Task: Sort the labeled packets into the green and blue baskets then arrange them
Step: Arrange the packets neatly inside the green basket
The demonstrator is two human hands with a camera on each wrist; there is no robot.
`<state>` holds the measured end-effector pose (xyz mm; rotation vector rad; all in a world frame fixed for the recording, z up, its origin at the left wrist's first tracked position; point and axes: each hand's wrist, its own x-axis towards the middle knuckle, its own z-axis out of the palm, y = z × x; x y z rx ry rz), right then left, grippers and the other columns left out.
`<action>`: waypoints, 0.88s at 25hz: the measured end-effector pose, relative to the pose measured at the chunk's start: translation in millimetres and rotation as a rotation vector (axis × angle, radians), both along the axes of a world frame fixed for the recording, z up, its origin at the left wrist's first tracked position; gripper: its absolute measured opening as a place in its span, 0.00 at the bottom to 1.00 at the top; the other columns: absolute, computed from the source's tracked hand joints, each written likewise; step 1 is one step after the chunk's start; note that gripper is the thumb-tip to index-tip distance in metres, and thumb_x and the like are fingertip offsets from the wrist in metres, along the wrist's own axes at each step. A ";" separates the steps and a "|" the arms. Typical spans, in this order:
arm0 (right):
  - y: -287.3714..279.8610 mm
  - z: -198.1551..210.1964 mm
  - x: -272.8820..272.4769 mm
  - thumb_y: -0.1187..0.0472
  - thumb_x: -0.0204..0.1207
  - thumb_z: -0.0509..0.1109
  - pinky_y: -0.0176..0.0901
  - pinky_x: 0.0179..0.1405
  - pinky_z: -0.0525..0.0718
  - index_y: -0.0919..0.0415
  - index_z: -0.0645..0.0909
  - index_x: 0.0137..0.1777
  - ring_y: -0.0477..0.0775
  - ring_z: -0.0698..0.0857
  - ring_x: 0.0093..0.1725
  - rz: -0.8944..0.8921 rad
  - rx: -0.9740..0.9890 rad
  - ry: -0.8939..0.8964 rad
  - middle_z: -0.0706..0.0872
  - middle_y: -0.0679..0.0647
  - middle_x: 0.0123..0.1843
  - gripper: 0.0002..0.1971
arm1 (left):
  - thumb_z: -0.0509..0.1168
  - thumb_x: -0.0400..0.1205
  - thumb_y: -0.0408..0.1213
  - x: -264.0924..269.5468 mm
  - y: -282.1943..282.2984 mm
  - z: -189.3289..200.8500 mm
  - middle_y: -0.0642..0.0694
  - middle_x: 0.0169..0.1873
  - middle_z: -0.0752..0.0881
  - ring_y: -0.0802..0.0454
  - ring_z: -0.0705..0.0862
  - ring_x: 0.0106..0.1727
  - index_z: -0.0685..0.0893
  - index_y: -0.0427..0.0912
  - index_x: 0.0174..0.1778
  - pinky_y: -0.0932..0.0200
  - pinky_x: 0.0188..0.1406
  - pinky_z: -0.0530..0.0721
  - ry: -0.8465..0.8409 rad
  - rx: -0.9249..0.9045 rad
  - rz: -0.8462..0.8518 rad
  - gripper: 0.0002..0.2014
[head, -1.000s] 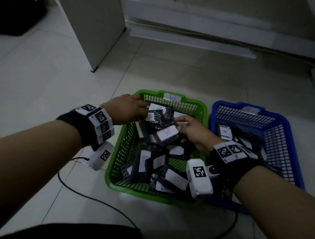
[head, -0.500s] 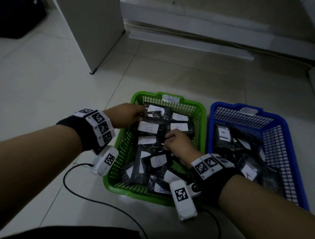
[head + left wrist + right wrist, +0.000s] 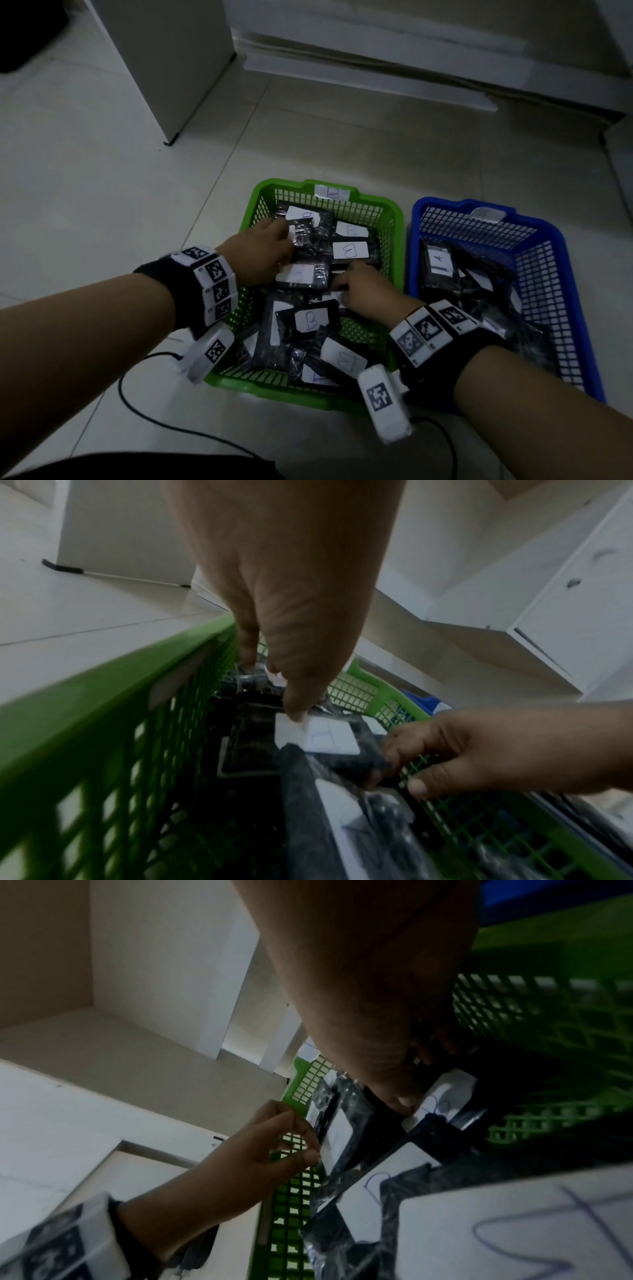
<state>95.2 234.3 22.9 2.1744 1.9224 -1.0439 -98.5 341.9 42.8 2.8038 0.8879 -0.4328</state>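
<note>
in the green mesh basket point(image 3: 388, 219), both hands pinching glossy black packets point(image 3: 310, 320), left hand point(image 3: 262, 253), right hand point(image 3: 364, 293)

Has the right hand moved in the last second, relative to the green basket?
Yes. The right hand dropped the packet it held up over the green basket and now sits lower among the packets, nearer the person.

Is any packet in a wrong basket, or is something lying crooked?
None visibly misplaced: readable labels in the green plastic basket say B, matching its tag; the blue plastic basket shows an A. But the black packets near the green basket's front overlap, tilted, not arranged.
</note>
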 end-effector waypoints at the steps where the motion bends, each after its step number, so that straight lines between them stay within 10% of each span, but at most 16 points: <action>1: -2.6 -2.8 -0.8 0.65 0.77 0.67 0.42 0.61 0.76 0.55 0.80 0.68 0.63 0.75 0.66 0.053 0.000 -0.022 0.74 0.61 0.66 0.19 | 0.66 0.77 0.47 0.4 -1.1 -0.9 0.44 0.62 0.70 0.47 0.71 0.63 0.77 0.47 0.59 0.53 0.60 0.77 0.014 0.047 -0.035 0.16; 9: -7.0 -12.1 -2.3 0.63 0.82 0.61 0.46 0.60 0.74 0.40 0.75 0.71 0.62 0.71 0.65 0.238 0.055 -0.086 0.71 0.56 0.56 0.22 | 0.61 0.83 0.38 1.5 -0.6 -13.4 0.42 0.74 0.59 0.42 0.67 0.71 0.57 0.65 0.77 0.45 0.62 0.80 0.159 -0.080 -0.266 0.30; 19: -8.6 13.1 -8.4 0.58 0.75 0.72 0.36 0.48 0.70 0.57 0.79 0.62 0.57 0.78 0.63 0.126 -0.012 0.121 0.81 0.58 0.62 0.16 | 0.65 0.79 0.46 -4.9 -2.0 -16.2 0.46 0.73 0.68 0.44 0.72 0.68 0.63 0.52 0.78 0.47 0.63 0.78 0.036 -0.068 -0.254 0.30; 22: 7.6 28.0 10.9 0.61 0.80 0.66 0.42 0.53 0.75 0.59 0.77 0.67 0.60 0.76 0.65 0.084 0.004 -0.072 0.82 0.60 0.63 0.16 | 0.61 0.80 0.53 0.7 -5.0 -15.4 0.47 0.76 0.67 0.45 0.70 0.71 0.57 0.52 0.80 0.48 0.67 0.73 0.128 0.044 -0.230 0.33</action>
